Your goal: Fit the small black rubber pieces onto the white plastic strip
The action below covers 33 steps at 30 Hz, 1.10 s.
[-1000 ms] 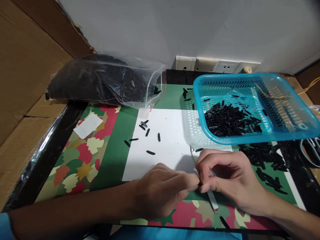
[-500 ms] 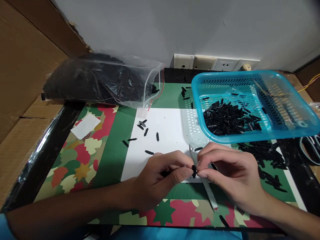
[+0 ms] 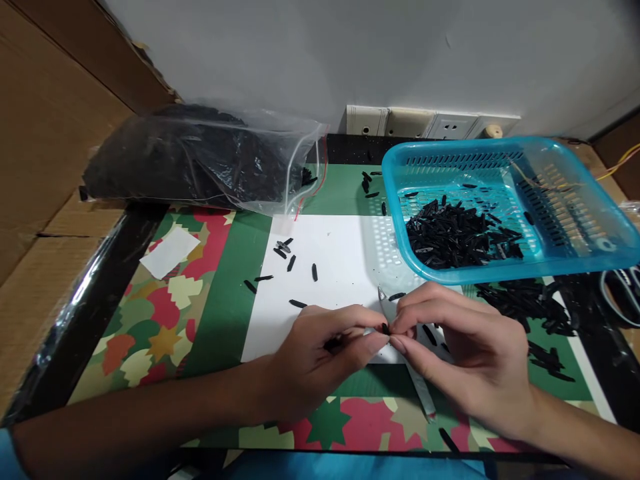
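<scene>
Head view: My two hands work close together over the white paper (image 3: 345,243); clock directions run from my fingertips, twelve toward the wall (image 3: 400,60).
Black piece (image 3: 385,329): A small one, at the dial's centre, caught between both sets of fingertips and half hidden by them.
Left hand (image 3: 317,360): Thumb and forefinger narrow, pinching the piece from nine o'clock; something dark shows inside the curl, and I cannot tell what.
Right hand (image 3: 475,353): Thumb and forefinger narrow too, tips on the piece from three o'clock; how much they grip, I cannot tell.
Pinch: Best light but firm, I judge, left fingers as the anchor, right fingers doing the fine work; squeezing hard could snap so slim a piece.
White paper: A good backdrop, in my judgement; working low above it lets dark crumbs show.
White tube (image 3: 421,390): Slanting from twelve to five o'clock, partly under my right hand; my knuckles would do well not to roll it.
Loose pieces (image 3: 315,272): Scattered around ten o'clock, best left clear of my left wrist.
Blue basket (image 3: 500,271): At one to two o'clock, bearing a black heap.
Plastic bag (image 3: 300,141): Between ten and eleven, bulging with dark contents.
</scene>
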Each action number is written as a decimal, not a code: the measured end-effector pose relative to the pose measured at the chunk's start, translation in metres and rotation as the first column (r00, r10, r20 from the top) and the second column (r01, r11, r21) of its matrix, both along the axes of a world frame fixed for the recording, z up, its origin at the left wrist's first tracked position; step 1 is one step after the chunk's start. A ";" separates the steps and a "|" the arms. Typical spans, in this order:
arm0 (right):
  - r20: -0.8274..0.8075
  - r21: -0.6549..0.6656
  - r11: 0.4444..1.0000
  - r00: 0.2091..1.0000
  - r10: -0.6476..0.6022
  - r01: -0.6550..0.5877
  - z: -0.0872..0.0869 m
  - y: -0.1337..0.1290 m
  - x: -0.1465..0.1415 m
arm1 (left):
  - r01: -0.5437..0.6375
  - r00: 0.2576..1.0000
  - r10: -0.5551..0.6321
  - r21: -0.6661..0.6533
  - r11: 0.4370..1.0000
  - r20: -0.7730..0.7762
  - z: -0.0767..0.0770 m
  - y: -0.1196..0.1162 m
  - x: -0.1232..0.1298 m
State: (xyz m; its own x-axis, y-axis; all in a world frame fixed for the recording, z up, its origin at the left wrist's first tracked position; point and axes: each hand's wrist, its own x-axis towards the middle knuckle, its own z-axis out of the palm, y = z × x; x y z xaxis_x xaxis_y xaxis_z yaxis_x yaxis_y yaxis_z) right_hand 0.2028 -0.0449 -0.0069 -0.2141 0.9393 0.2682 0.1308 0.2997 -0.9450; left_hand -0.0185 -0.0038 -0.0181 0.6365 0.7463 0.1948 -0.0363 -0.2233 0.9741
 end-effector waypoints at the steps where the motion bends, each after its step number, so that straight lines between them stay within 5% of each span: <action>1: 0.007 0.005 1.000 1.000 -0.001 0.001 0.000 0.000 0.000 | -0.004 1.000 0.005 0.012 1.000 -0.016 -0.001 -0.001 0.000; 15: -0.032 -0.128 0.992 0.999 -0.006 0.002 0.001 -0.001 -0.010 | 0.126 0.979 -0.132 -0.052 0.991 -0.154 0.005 -0.002 -0.006; 33: -0.045 -0.238 0.966 0.995 0.089 -0.097 -0.002 -0.002 -0.009 | 0.160 0.929 -0.163 -0.036 0.986 -0.332 0.018 -0.001 -0.003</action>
State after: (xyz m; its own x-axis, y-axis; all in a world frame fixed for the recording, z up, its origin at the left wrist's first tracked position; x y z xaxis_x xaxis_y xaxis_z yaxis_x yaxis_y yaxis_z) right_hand 0.1939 -0.0468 -0.0091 -0.2982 0.9534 0.0460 0.0797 0.0729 -0.9942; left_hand -0.0213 -0.0043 0.0000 0.7758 0.6286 -0.0547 0.2552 -0.2333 0.9383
